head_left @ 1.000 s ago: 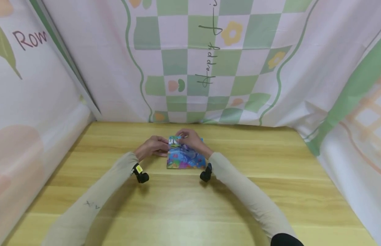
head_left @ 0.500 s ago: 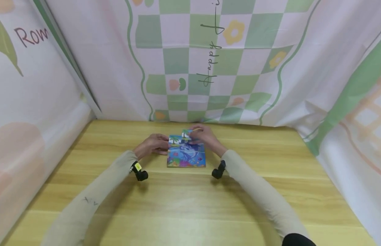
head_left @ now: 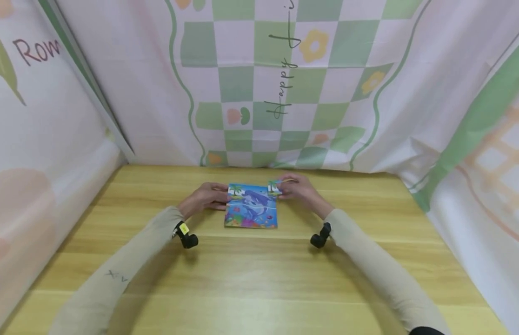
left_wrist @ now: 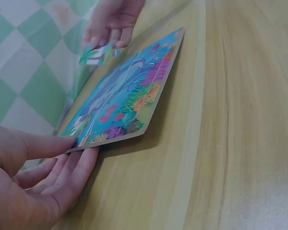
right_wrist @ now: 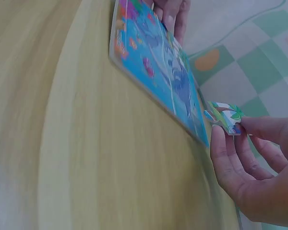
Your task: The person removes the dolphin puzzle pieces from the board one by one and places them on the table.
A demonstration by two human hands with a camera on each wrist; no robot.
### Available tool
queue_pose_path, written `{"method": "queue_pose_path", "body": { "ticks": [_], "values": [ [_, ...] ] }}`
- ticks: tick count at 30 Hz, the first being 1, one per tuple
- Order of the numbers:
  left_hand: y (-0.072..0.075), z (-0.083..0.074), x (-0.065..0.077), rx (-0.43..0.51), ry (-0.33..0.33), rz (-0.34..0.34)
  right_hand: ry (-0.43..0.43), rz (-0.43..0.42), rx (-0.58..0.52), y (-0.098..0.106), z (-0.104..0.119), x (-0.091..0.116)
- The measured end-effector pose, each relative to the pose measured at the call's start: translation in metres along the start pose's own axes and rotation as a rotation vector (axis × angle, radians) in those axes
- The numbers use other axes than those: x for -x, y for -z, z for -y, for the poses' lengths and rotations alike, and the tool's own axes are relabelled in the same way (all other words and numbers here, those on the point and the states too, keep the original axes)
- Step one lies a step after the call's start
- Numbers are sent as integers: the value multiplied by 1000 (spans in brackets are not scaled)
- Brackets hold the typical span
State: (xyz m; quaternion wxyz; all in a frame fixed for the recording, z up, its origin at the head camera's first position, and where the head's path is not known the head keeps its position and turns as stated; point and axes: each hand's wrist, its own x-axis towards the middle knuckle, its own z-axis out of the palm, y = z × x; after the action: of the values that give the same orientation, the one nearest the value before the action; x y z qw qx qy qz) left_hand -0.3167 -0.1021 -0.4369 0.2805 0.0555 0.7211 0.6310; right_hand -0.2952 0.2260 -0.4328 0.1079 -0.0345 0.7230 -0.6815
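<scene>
A square puzzle board (head_left: 251, 211) with a dolphin and coral picture lies at the far middle of the table. My left hand (head_left: 204, 199) pinches its left edge; in the left wrist view the thumb is on top of the board (left_wrist: 129, 86) and the fingers are underneath. A small puzzle piece (right_wrist: 225, 115) with a palm tree print is pinched between the thumb and fingers of my right hand (right_wrist: 261, 175). In the head view this piece (head_left: 274, 188) overlaps the board's upper right corner, and in the right wrist view it appears raised above the board.
The wooden table (head_left: 259, 279) ends at the back against a hanging checkered cloth (head_left: 280, 83). Printed cloths also hang at the left and right sides. A small black camera is strapped on each wrist.
My right hand has moved right with the piece, from over the board's upper left part to its upper right corner, uncovering the dolphin. The left hand stays at the left edge.
</scene>
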Motion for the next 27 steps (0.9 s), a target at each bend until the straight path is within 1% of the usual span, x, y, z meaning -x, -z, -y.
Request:
{"method": "queue_pose_path", "body": {
  "ticks": [6,12,16,18,21,24,27],
  "values": [
    [0,-1,2,-28,6,-4,-39,-36,14,15,-4,5],
    [-2,2,-2,-12,15,-3,-89,-79,17,27,-6,7],
    [-4,2,-2,10,15,-5,-83,-121,-4,33,-6,8],
    [-4,2,-2,21,13,-2,-68,-127,-6,35,-6,9],
    [-4,2,-1,29,12,0,-48,-111,18,37,-6,10],
    [-3,4,-1,33,21,-7,-37,-103,74,37,-8,10],
    [-4,3,0,16,20,-7,-23,-128,171,38,-10,9]
  ]
}}
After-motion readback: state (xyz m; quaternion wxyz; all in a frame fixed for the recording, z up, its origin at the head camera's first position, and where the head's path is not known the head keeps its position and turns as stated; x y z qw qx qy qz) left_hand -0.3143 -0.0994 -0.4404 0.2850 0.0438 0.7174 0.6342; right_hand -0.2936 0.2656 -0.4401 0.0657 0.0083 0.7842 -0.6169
